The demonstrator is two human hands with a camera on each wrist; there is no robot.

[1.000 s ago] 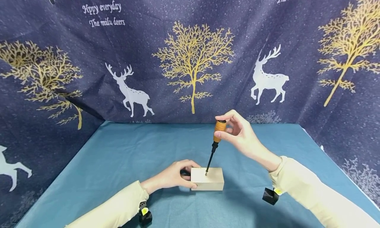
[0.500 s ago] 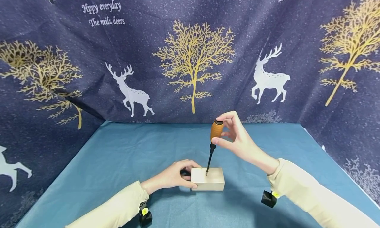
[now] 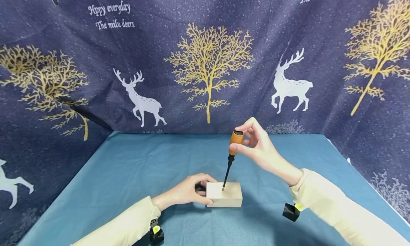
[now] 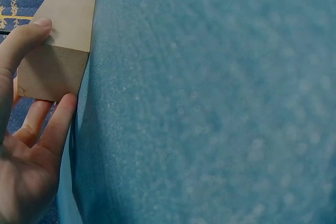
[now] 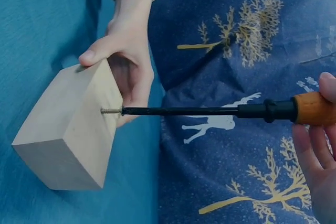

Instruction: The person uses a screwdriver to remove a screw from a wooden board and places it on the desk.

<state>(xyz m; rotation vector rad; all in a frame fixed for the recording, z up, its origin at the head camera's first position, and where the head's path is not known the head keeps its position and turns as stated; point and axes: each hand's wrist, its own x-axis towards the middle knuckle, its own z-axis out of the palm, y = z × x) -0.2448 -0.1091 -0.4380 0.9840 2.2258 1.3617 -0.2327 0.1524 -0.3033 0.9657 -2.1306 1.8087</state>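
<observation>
A pale wooden block (image 3: pixel 228 199) rests on the blue cloth, its left end gripped by my left hand (image 3: pixel 184 192) between thumb and fingers. Above it, my right hand (image 3: pixel 261 148) holds the orange handle of a screwdriver (image 3: pixel 236 143), thumb on the side and a finger at the black cap. The black shaft leans slightly right. In the right wrist view, its tip meets a screw (image 5: pixel 110 111) standing partly out of the block's top face (image 5: pixel 92 124). The left wrist view shows the thumb and fingertips against the block (image 4: pixel 55 69).
A blue cloth (image 3: pixel 144 157) covers the table. Behind and beside it hangs a dark blue curtain (image 3: pixel 192 11) printed with deer and golden trees. Black wrist cameras hang below both cuffs.
The screwdriver's handle has tilted a little left and then partly back right, with my right hand moving along. My left hand and the block have stayed in place.
</observation>
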